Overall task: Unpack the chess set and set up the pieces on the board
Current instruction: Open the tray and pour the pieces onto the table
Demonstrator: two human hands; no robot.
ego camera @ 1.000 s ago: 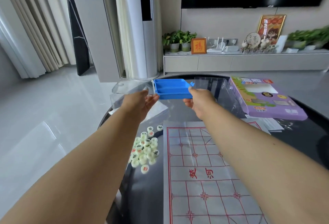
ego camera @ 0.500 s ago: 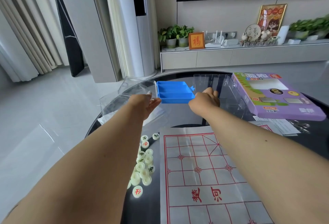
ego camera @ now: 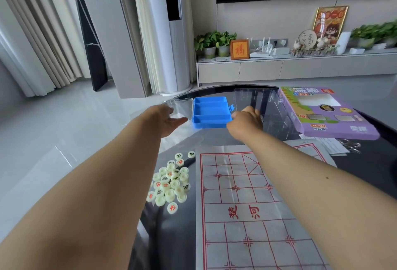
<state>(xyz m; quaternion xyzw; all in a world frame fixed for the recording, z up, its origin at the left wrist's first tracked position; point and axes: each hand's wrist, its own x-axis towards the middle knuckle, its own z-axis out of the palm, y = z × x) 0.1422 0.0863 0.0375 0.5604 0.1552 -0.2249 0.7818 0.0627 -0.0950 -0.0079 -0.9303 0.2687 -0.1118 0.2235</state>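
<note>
An empty blue tray (ego camera: 210,112) with three long compartments sits at the far side of the dark round table (ego camera: 382,162); a clear lid (ego camera: 181,106) hangs off its left side. My right hand (ego camera: 245,120) pinches the tray's right edge. My left hand (ego camera: 166,119) is just left of the tray with fingers relaxed, near the clear lid; contact is unclear. A paper board (ego camera: 253,209) with a red grid lies flat in front of me. Several pale round pieces (ego camera: 170,182) with red or black characters lie in a heap left of the board.
A purple game box (ego camera: 322,115) lies at the right rear, with a clear plastic insert (ego camera: 266,108) between it and the tray. Paper sheets (ego camera: 328,144) and metal rings (ego camera: 352,146) sit behind the board's right corner. The table's left edge drops to the floor.
The blue tray has come down from the air onto the table's far side. Both hands lowered with it, and my view tipped downward.
</note>
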